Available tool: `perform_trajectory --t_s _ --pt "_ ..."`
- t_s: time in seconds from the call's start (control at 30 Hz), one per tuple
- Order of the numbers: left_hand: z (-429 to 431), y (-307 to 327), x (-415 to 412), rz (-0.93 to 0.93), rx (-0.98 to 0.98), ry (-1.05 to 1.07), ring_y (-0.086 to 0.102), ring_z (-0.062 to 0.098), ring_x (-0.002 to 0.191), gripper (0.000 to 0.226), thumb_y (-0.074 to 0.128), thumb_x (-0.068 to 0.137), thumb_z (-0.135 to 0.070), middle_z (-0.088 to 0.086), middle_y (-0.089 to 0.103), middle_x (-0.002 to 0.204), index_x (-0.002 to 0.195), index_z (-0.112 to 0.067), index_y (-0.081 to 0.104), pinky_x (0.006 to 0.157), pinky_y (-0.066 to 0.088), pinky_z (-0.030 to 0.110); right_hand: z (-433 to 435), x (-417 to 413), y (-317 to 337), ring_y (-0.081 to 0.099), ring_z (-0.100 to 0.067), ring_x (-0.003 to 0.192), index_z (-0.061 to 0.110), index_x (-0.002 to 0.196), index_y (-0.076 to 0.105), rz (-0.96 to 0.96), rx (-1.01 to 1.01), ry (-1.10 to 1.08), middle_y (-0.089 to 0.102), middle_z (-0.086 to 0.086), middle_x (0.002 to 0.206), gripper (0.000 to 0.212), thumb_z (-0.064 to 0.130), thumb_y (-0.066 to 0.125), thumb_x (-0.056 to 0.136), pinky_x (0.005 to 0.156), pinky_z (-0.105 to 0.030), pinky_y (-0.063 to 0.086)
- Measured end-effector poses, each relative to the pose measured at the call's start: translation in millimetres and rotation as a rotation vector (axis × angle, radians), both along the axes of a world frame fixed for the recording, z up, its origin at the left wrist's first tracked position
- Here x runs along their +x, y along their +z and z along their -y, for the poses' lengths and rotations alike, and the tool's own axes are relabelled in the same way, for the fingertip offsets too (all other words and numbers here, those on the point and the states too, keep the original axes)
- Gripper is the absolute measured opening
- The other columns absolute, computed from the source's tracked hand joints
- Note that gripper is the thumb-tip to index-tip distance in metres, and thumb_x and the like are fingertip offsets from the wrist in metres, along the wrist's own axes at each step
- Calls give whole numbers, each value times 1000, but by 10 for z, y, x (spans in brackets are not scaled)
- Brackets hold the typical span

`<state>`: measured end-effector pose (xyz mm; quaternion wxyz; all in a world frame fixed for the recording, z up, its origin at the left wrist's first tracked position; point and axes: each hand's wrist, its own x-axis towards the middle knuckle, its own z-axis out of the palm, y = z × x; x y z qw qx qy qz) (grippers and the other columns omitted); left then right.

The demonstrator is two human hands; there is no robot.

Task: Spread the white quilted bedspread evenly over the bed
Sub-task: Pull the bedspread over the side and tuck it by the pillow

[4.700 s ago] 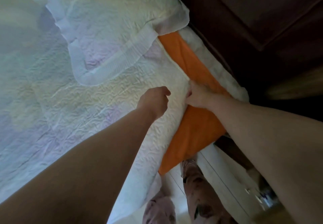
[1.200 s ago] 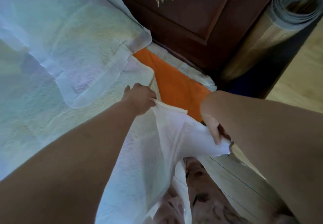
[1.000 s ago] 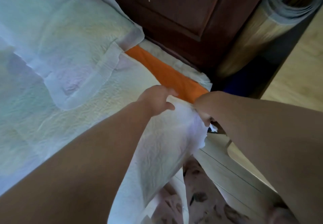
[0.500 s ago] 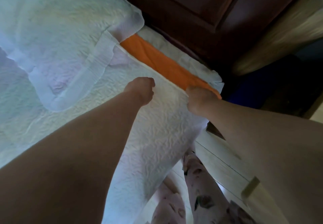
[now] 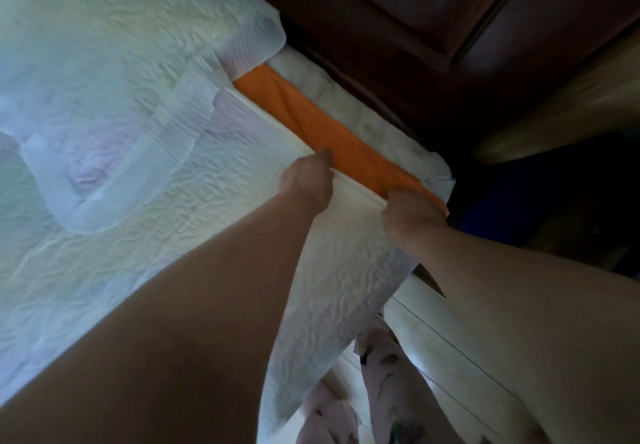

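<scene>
Both hands down on the top hem of the white quilted bedspread [image 5: 194,221], right at the near corner of the bed's head end. Left hand [image 5: 306,180] curled shut over the hem, knuckles up, thumb tip poking past the edge toward the orange sheet [image 5: 329,131]; right hand [image 5: 410,215] balled tight on the same hem at the very corner, fingers tucked under and out of sight (closed on cloth by every sign, though the pinch itself stays hidden). Held a little apart, probably to keep the stretch of hem between them taut and straight. Bedspread lying flat across the mattress, its side panel draped off the near edge toward the pale floor [image 5: 450,357], its top hem running diagonally toward the quilted pillow sham [image 5: 114,72] that rests on top of it. Still a bare strip of orange showing between hem and the white mattress edge [image 5: 374,121], hard against the dark wooden headboard [image 5: 398,27], so likely short of full cover at this corner. Probably the step in hand: drawing the hem up and outward to close that strip and square the corner. Soft, heavy-looking cloth, apt to slide back off the side under the weight of the overhang, hence the firm double grip. Patterned trouser legs [image 5: 388,374] standing close against the bedside.
</scene>
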<state>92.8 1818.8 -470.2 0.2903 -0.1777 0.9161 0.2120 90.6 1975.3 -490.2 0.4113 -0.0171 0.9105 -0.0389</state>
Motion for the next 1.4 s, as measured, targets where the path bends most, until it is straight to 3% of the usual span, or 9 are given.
perform_trajectory --t_s 0.17,0.4,0.7,0.8,0.9,1.0,1.13,1.23,1.4 --pt "340 103 104 -38 108 60 55 29 119 63 45 95 -15 9 61 127 151 -24 17 98 45 40 171 7 180 46 -34 127 2 136 40 -122 -4 -34 43 -20 141 37 13 31 102 105 -41 39" --pt "1305 223 402 -160 -604 290 35 33 133 65 65 85 -20 14 34 148 139 -5 32 94 43 47 1013 78 333 49 -28 117 20 123 50 -105 -287 408 43 -7 126 32 21 49 91 95 -36 45" --pt "2008 -49 401 -123 -582 271 10 37 146 121 78 70 -46 10 -7 161 153 -18 -5 110 29 57 1961 -131 -18 12 -26 148 32 152 14 -38 -318 652 1 -3 162 64 20 46 98 114 -43 25" --pt "2138 -156 284 -85 -523 259 33 40 137 109 76 75 -38 8 11 160 152 -24 1 101 39 54 2123 -144 -159 6 -30 148 28 152 12 33 -247 653 -3 -8 161 65 19 46 98 114 -47 25" --pt "2257 -261 193 -206 -630 223 58 45 110 62 54 91 -16 17 47 137 146 -15 26 85 48 51 2181 -147 -239 0 -32 148 26 153 7 62 -220 676 -9 -10 161 69 19 47 98 117 -49 22" --pt "2319 -199 149 -225 -727 109 62 46 102 34 40 93 -2 26 64 112 120 -3 59 84 50 47 2196 -173 -311 -3 -31 149 27 153 4 58 -216 702 -11 -10 161 69 19 45 99 118 -49 20" --pt "2075 107 275 -258 -650 -45 63 44 100 27 43 89 -1 24 67 104 107 -2 63 80 49 45 2154 -230 -221 1 -32 149 27 154 5 82 -220 716 -10 -11 161 72 16 48 97 118 -44 22" --pt "1911 324 416 -311 -602 -116 64 41 97 25 43 88 -2 20 68 102 103 -4 62 70 42 39 2111 -173 -33 20 -27 147 21 153 17 140 -351 455 10 -9 161 71 24 56 93 116 -35 28" --pt "1660 725 676 -536 -514 -96 67 39 77 19 49 79 0 18 69 82 90 -6 63 60 32 34 2142 -106 451 46 -19 131 17 133 52 463 -917 -848 52 -2 139 57 56 31 97 108 -41 33"
